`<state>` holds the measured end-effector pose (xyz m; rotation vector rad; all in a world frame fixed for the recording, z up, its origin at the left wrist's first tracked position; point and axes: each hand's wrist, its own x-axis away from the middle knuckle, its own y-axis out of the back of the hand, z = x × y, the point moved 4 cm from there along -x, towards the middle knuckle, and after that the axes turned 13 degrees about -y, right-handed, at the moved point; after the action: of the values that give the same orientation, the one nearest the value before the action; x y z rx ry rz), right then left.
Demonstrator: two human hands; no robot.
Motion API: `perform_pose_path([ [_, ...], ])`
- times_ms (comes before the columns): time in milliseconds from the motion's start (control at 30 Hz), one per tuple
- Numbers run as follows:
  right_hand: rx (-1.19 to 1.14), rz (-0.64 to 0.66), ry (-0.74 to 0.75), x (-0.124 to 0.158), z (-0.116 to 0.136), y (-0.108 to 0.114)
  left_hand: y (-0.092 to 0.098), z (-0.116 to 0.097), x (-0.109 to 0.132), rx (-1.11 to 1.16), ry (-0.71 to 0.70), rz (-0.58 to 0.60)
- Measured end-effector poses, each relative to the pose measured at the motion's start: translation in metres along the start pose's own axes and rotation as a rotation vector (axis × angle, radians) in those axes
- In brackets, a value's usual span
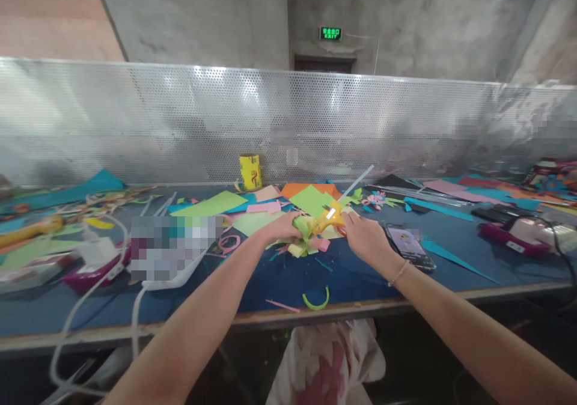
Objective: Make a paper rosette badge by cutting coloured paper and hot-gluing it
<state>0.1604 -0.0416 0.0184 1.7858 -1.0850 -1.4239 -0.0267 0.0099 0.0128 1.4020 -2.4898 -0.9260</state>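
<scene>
The left hand is closed around a folded paper piece of green, yellow and pink, held just above the bench. The right hand grips a yellow glue gun, its nozzle touching the paper piece on its right. The step in hand looks like gluing a fold; any further move would call for a steady nozzle and fingers kept off the hot tip. A phone lies right of the paper piece, a green paper curl in front of it, and a yellow cup well behind it.
</scene>
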Motion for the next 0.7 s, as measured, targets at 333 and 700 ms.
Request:
perform_pose_path([
  [333,-0.060,-0.048,-0.050,0.0007,-0.0001,0.0013,0.0004,-0.0005,-0.0002,0.020,-0.018,-0.005],
  [700,-0.009,-0.019,-0.039,0.0011,0.0006,0.0021,0.0008,0.0003,0.0004,0.006,-0.013,-0.002],
])
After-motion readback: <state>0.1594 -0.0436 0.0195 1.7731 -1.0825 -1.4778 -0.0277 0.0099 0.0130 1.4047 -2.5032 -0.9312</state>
